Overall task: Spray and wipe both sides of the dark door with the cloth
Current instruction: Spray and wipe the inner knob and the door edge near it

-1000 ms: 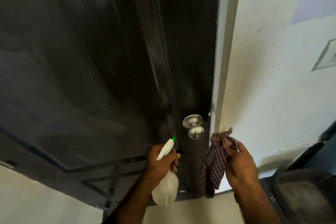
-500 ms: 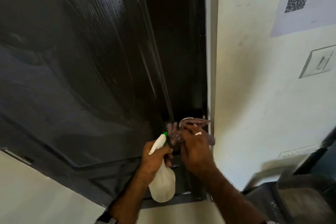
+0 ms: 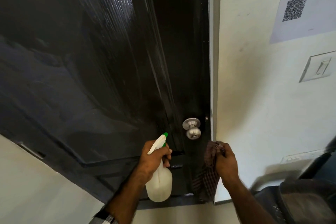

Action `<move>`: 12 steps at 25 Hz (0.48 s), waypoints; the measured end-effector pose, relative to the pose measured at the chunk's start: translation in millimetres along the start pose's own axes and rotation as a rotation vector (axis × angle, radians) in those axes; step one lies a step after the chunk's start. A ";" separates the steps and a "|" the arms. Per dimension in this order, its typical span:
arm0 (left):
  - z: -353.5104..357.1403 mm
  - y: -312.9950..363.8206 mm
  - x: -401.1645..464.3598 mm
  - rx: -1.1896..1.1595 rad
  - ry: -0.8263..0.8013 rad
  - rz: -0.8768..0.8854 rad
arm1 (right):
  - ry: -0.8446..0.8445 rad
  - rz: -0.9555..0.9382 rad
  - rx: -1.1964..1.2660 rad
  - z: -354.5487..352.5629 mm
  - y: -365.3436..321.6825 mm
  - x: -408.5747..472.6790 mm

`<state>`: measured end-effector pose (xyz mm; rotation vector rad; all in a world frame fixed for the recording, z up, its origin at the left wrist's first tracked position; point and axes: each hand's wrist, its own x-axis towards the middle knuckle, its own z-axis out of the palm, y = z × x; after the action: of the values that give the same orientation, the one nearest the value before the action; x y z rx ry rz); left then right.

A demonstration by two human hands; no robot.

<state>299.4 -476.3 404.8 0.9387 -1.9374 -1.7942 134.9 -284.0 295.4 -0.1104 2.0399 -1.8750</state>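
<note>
Checked brown cloth hangs bunched from the right hand, whose fingers curl round its top, just below and right of the round brushed-metal door knob. Left hand grips the neck of a translucent white plastic spray bottle with a green-tipped nozzle aimed up at the glossy dark panelled door. Beyond, on the pale wall, are a white switch plate and a paper sheet with a QR code.

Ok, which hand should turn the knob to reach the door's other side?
Probably right: the right hand sits just below the knob, holding only the soft cloth; the left hand grips the spray bottle.
</note>
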 end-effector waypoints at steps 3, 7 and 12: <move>1.4 5.2 -2.4 0.008 0.011 0.010 | -0.141 0.041 0.011 13.5 -21.9 -15.1; 2.4 17.8 -5.4 0.029 -0.025 0.053 | -0.205 0.058 -0.207 32.7 -60.6 -23.5; 3.4 20.0 -5.6 0.062 -0.013 0.052 | -0.204 0.046 0.087 49.9 -63.1 -36.7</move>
<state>296.5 -470.4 424.7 0.8901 -2.0167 -1.7246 173.0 -327.4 362.4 -0.2209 1.8089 -1.8400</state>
